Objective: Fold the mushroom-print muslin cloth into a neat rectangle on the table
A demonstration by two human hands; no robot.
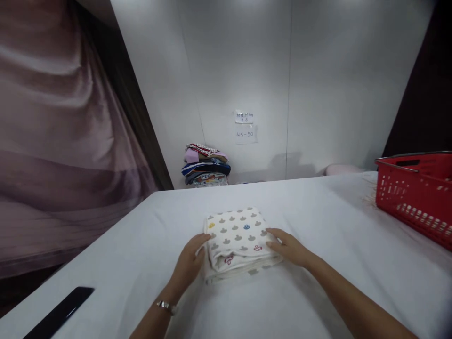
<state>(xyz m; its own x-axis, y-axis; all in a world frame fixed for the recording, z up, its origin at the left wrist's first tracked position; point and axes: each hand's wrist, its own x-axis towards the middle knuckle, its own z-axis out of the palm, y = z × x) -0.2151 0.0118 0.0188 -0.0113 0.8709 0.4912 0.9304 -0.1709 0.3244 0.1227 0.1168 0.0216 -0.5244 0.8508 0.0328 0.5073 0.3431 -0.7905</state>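
A folded white cloth (236, 235), printed with grey mushroom shapes and a few yellow, blue and red ones, lies in a layered stack on the white-covered table. Its near edge shows several loose folds. My left hand (189, 260) touches the cloth's left side, thumb and fingers apart, with a silver bracelet watch (166, 307) on the wrist. On the opposite side, the fingertips of my right hand (290, 247) rest against the right edge with the fingers stretched out. Neither hand is wrapped round the cloth. Its underside is hidden.
A red plastic basket (416, 202) with a metal handle stands at the right. A dark flat object (58, 314) lies at the near left. Beyond the white tabletop (158, 221) is a pile of folded textiles (205, 165) by the wall. A pinkish curtain (67, 141) hangs left.
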